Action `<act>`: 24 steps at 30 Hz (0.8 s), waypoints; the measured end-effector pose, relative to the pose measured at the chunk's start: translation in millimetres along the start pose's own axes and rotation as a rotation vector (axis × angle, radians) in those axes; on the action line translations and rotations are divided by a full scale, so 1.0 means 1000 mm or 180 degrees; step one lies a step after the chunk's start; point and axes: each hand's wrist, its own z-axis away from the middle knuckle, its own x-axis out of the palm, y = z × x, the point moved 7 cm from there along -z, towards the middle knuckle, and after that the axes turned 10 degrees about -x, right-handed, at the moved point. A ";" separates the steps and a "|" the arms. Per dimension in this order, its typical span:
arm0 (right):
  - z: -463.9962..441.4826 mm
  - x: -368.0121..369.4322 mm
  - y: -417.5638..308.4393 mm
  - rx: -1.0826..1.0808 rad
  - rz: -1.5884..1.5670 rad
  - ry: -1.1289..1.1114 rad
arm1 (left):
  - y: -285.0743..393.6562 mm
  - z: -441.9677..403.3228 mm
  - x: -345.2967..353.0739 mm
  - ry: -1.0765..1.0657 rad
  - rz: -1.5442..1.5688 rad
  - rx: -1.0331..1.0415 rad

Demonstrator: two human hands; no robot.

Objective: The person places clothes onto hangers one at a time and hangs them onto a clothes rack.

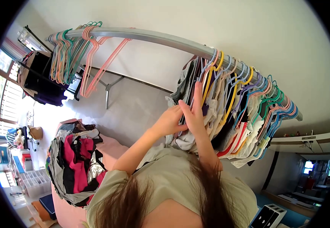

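Observation:
My two hands meet in front of the right part of the clothes rail (161, 38). My right hand (194, 114) is raised with its fingers stretched upward and its thumb apart, in front of the hanging clothes (210, 114). My left hand (168, 121) touches it from the left; the fingers are bent, the thumb is apart below them, and the fingertips are partly hidden. I see nothing held in either hand. The clothes hang packed together on hangers of many colours, among them a yellow hanger (231, 100).
Pink hangers (92, 64) and a bunch of green and pastel hangers (62, 57) hang on the rail's left part. A heap of clothes (77, 159) lies on a pink surface (111, 150). A clear storage box (37, 182) stands at lower left.

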 end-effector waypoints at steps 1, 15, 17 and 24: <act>-0.001 0.001 -0.005 -0.0163 0.0110 0.0028 | 0.003 0.002 -0.004 0.0049 -0.0040 0.0010; -0.014 0.091 -0.042 -0.0499 0.0590 -0.0174 | -0.028 0.044 -0.107 0.0732 0.0007 -0.0216; -0.015 0.121 -0.041 -0.0602 0.0594 -0.0252 | -0.041 0.057 -0.135 0.0824 -0.0057 -0.0255; -0.024 0.243 -0.053 -0.0348 -0.0457 -0.0643 | -0.095 0.120 -0.244 0.1547 -0.0030 -0.0710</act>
